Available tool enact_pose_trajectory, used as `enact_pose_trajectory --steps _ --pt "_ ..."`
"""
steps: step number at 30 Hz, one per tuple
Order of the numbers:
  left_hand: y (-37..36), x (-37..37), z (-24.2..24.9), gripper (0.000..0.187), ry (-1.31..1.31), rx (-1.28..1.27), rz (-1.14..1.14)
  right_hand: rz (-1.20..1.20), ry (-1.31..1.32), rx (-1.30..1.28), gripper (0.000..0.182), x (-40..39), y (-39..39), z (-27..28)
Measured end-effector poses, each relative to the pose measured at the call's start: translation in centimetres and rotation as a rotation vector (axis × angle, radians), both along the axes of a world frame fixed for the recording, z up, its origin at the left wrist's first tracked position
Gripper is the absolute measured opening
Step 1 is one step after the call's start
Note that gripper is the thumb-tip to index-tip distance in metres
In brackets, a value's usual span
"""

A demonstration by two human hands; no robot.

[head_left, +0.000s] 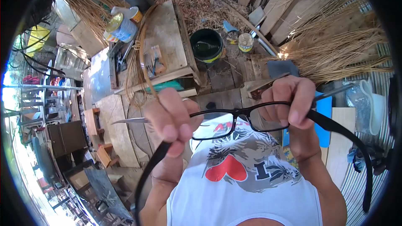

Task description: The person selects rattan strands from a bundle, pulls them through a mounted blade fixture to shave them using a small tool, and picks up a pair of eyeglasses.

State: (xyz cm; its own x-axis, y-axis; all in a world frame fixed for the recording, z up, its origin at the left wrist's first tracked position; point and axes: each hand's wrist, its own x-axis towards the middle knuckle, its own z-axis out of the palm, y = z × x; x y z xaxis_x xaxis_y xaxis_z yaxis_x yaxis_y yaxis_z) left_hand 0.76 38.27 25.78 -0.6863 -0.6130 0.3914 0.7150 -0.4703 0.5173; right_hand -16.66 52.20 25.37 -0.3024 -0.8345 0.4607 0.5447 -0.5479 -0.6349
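Black-framed eyeglasses are held up in front of my chest, their arms unfolded toward me. My left hand is closed at the left hinge, fingers pinched together. A thin, pointed metal blade sticks out to the left from behind that hand. A curved cane strip runs from the workbench down to the same hand. My right hand is closed at the right hinge, with fingers curled behind the lens. Just beyond it, a dark slim rod points right; I cannot tell whether the hand holds it.
A low wooden workbench stands ahead, with a paint can at its left. To its right are a black bucket and a small can. Bundles of dry strips lie at right, near a clear plastic container.
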Motion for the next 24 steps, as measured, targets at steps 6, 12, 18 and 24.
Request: enact_pose_trajectory --steps 6,12,18,24 --pt "-0.8 0.2 1.4 0.018 0.262 0.131 -0.069 0.033 0.051 0.027 0.019 0.4 -1.2 2.4" --pt "-2.2 -0.9 2.3 0.018 0.249 0.009 -0.088 0.170 0.079 -0.155 0.018 -0.7 -2.7 2.0" --pt "-3.2 -2.1 2.0 0.019 0.308 0.027 -0.120 0.037 0.021 -0.070 0.022 -1.0 -2.5 3.0" --pt "-4.4 -2.6 3.4 0.023 0.281 -0.092 -0.161 0.166 0.226 -0.158 0.019 -2.2 -1.8 4.1"
